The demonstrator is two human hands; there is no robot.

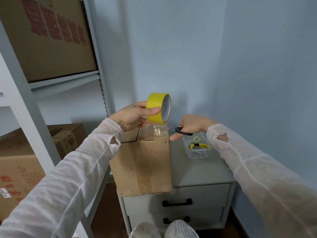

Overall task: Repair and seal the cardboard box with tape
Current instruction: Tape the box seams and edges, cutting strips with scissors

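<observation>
Left hand (133,115) gripping yellow tape roll (158,108) above cardboard box (142,167); right hand (190,125) grasping scissors (180,130) (black-handled) — blades meeting clear tape strip (158,131).

Shelf rack (103,83) hems the box (142,165) left, tray (186,145) right.

Your counter (197,170), a grey two-drawer unit, carries the box (142,167) on its left side, with the box's near edge jutting over the front. Just right of the box, toward the back, sits a clear tray (197,158). On your left, the shelf (65,81) holds a printed carton (48,36). More cartons (68,138) stand on the level below.
</observation>
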